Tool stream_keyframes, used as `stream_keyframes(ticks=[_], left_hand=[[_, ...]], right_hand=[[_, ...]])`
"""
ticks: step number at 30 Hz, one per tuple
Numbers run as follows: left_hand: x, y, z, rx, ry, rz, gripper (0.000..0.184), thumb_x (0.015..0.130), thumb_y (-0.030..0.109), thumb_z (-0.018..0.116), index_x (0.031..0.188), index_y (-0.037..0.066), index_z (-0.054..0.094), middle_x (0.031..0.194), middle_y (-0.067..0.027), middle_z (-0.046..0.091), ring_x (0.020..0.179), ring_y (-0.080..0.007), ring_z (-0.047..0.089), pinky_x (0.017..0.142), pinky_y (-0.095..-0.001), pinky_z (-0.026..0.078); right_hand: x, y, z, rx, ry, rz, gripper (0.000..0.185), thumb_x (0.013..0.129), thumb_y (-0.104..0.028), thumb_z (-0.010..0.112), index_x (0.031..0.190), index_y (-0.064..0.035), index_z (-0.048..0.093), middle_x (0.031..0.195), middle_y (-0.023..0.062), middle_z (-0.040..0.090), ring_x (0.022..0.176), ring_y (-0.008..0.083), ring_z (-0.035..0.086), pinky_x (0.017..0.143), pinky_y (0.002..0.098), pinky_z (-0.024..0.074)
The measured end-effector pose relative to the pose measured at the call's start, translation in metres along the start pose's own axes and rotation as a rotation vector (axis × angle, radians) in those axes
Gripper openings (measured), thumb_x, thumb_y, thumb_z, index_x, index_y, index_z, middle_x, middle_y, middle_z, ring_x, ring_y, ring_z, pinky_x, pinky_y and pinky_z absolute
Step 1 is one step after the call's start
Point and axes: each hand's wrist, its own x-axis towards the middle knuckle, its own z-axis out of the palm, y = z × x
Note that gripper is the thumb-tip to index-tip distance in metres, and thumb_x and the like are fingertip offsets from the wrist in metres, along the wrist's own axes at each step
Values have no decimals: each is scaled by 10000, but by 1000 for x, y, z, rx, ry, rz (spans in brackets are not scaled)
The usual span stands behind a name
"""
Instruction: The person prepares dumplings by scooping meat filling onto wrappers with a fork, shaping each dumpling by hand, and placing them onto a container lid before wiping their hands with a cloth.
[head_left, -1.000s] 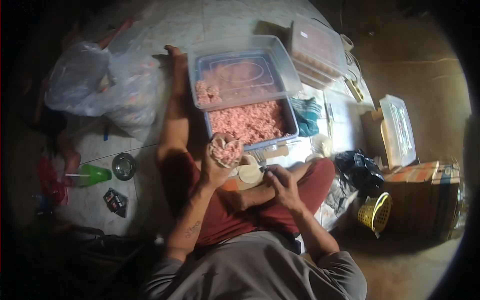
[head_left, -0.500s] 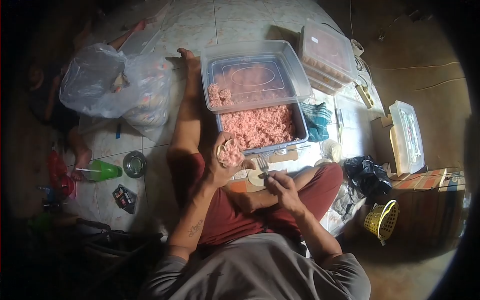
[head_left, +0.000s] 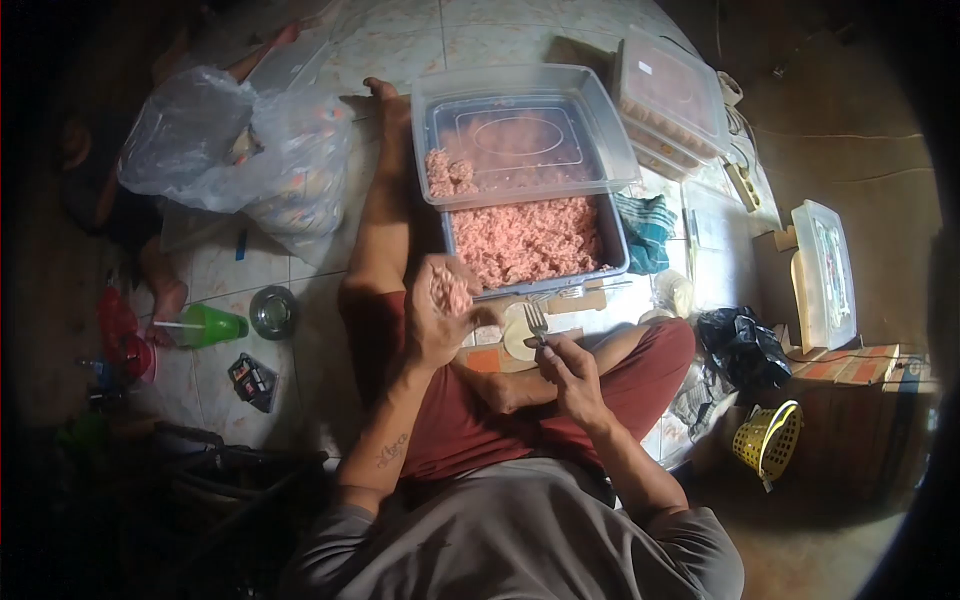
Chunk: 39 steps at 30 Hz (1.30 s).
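Note:
My left hand [head_left: 440,335] is curled round a filled dumpling wrapper; its pink minced filling [head_left: 453,293] shows between thumb and fingers, while most of the wrapper is hidden. Its place is just off the near left corner of a blue-grey tub [head_left: 535,291] of pink mince [head_left: 525,240]. In my right hand [head_left: 572,378] a metal fork [head_left: 536,319] is gripped by the handle, tines pointing up and away from me. Beyond the fork, pale round wrappers [head_left: 518,338] lie on a piece of cardboard between my legs and the tub.
A clear plastic lid [head_left: 625,180] covers the tub's far part. Stacked clear boxes [head_left: 672,95] and a teal cloth [head_left: 648,232] are right of it. A yellow basket [head_left: 768,440], black bag [head_left: 745,350], plastic bags [head_left: 300,180] and green cup [head_left: 212,325] surround me. Another person sits at far left.
My left hand has turned and closed further round the filled wrapper, so the wrapper's pale rim no longer shows. The fork has shifted slightly right. The whole view has moved a little.

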Motion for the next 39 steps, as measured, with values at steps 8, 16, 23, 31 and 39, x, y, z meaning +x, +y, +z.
stream_keyframes(ticks=[8,16,23,31,39], left_hand=[[10,33,9,270,-77,-65,417,751,11,862,1051,24,573,864,-12,612,798,-102,602,740,-267,569],[11,30,36,565,137,39,455,688,188,937,957,44,600,890,-16,594,831,-108,583,755,-260,507],[12,46,12,391,-70,-73,435,700,107,929,986,30,610,909,-5,586,828,-81,556,759,-241,509],[6,8,22,528,28,36,576,672,255,963,1025,56,554,918,-19,618,802,-94,562,679,-252,465],[14,13,14,900,-252,-14,343,777,191,890,925,28,629,821,-56,675,760,-91,646,653,-282,513]], right_hand=[[2,-1,23,258,-142,61,239,1070,-84,482,1195,35,647,845,-34,496,732,55,431,664,211,381],[20,-22,26,-430,54,-342,182,983,43,541,1140,42,634,911,124,561,802,205,552,724,299,455],[3,-7,13,75,-92,27,210,1018,-22,527,1180,41,645,880,60,526,754,139,495,701,266,419],[25,-19,45,-503,132,-550,244,912,115,559,1133,37,627,853,92,532,759,201,546,699,331,467],[8,-67,24,-671,43,-471,75,977,31,573,1038,3,604,860,91,597,779,152,574,683,299,476]])
